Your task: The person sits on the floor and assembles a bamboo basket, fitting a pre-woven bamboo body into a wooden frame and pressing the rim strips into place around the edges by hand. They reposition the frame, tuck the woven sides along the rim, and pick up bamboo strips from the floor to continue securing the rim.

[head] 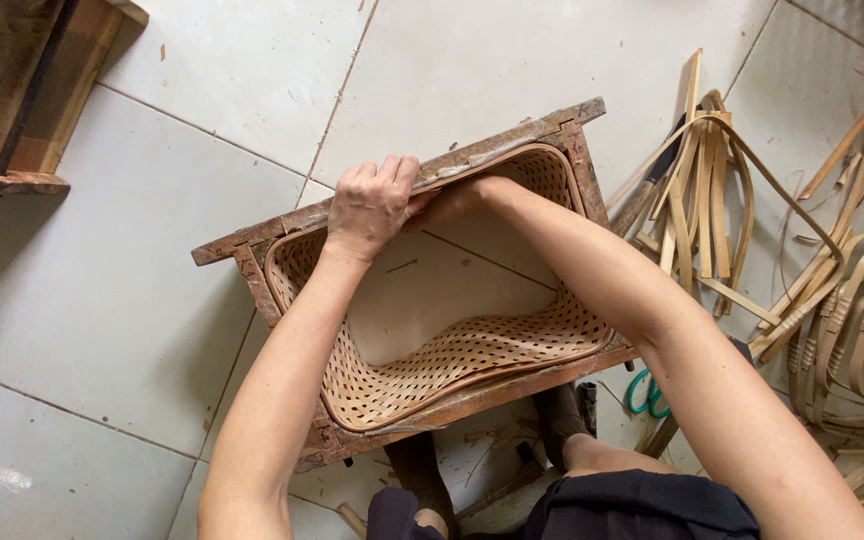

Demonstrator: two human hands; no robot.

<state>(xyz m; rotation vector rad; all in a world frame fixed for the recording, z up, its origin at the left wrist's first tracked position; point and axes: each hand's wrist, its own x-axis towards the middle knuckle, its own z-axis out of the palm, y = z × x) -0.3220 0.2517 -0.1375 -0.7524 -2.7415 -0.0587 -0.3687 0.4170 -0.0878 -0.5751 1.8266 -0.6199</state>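
Two hands (pixel 370 203) on woven basket (pixel 452 365)

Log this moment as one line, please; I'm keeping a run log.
left hand: grips far rim of woven basket band | right hand: presses band inside wooden frame | beside: bamboo strips

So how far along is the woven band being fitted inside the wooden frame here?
Done: the woven band lines the wooden frame, sitting close along the near and right sides. In hand: the left hand grips the frame's far rail and band edge, while the right hand presses the band beside it. Left: the near stretch bows inward, and loose bamboo strips lie unused on the tile floor.
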